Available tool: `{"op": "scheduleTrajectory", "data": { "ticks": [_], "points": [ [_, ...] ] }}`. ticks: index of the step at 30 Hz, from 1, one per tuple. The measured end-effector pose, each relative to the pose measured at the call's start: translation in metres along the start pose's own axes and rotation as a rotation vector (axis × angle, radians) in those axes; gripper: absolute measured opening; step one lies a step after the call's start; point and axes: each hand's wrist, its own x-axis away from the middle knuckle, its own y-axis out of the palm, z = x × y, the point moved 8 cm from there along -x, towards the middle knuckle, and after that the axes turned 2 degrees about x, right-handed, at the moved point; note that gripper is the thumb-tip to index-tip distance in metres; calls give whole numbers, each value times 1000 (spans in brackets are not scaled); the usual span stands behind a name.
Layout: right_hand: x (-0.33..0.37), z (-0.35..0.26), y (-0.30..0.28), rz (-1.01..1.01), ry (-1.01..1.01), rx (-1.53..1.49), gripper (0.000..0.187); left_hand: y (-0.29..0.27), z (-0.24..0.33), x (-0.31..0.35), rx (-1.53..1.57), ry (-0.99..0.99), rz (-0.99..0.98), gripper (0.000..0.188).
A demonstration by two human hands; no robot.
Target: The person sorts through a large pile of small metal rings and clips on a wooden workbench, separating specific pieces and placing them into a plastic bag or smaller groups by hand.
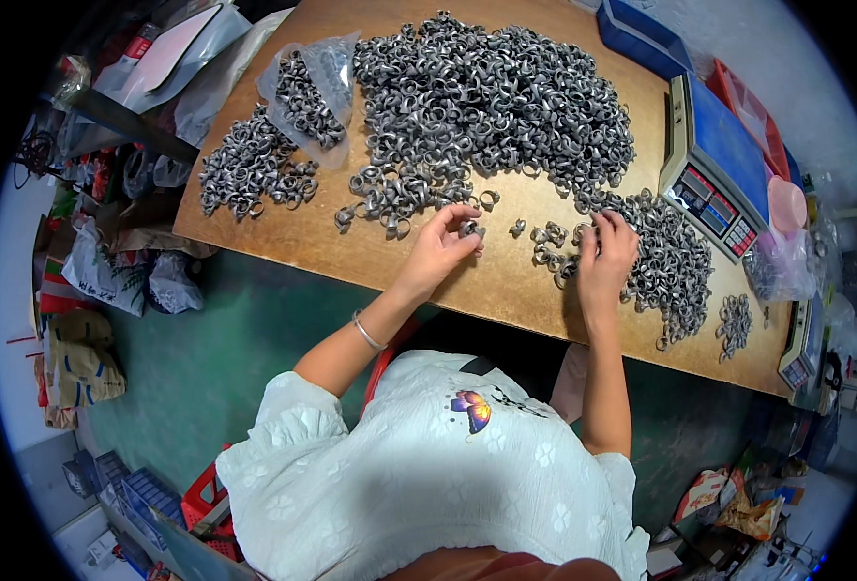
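Observation:
Grey metal rings lie in several heaps on the brown tabletop (331, 242). My left hand (440, 250) is over the front middle of the table, thumb and fingers pinching a ring (471, 229). Just beyond it are a loose ring (489, 199) and the near edge of the big ring heap (486, 97). My right hand (607, 254) reaches down between a small ring cluster (550, 242) and the right ring heap (670, 261). Its fingers are curled together at the rings; what they hold, if anything, is hidden. A single ring (518, 228) lies between my hands.
At the right stands a blue-topped scale (723, 145), with a blue bin (644, 39) and a red bin (748, 111) behind. A clear plastic bag (327, 73) of rings rests by the left heap (249, 165). A smaller ring pile (734, 326) is near a second scale (802, 349).

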Motion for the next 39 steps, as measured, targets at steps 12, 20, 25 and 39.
{"op": "scheduleTrajectory", "data": {
  "ticks": [12, 20, 25, 39],
  "points": [
    [8, -26, 20, -25, -165, -237, 13, 13, 14, -2, -195, 83, -24, 25],
    [1, -50, 21, -31, -173, -8, 37, 45, 33, 19, -1247, 558, 163, 39],
    [17, -49, 46, -212, -279, 4, 29, 48, 43, 51, -1161, 550, 136, 41],
    [-9, -86, 77, -347, -312, -320, 26, 33, 31, 38, -1296, 351, 74, 44]
  ]
}}
